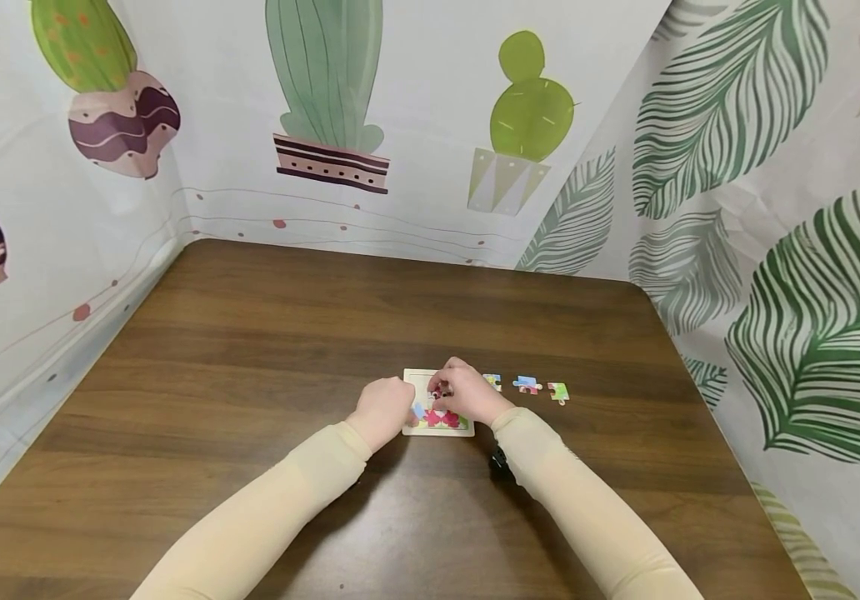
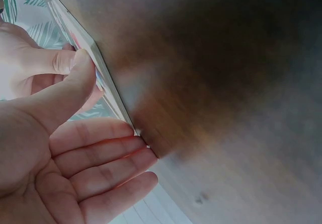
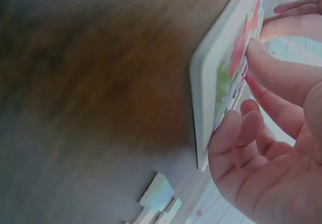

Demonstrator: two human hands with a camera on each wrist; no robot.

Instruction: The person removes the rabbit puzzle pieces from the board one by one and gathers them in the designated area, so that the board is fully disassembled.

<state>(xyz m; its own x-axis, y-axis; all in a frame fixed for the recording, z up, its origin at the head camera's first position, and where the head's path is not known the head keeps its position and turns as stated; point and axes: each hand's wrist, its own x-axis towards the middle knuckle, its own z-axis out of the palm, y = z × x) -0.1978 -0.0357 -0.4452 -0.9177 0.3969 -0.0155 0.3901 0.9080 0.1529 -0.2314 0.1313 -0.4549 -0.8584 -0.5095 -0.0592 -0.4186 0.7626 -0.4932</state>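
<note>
Puzzle piece (image 1: 438, 393) sits between the thumb and bent index finger of the right hand (image 1: 469, 393), pinched at the tray (image 1: 439, 432) on the table (image 1: 287, 325). The left hand (image 1: 382, 410) touches its left edge, fingers nearly straight, forearms converging; 3 loose pieces (image 1: 527, 384) lie rightward.

Head view: above and behind grip, well back, facing forward and down on left hand (image 1: 382, 412), right hand (image 1: 472, 395), puzzle board (image 1: 419, 380). Wrist views: low, close, tilted, facing grip from opposite sides; both share puzzle board, both hands.
</note>
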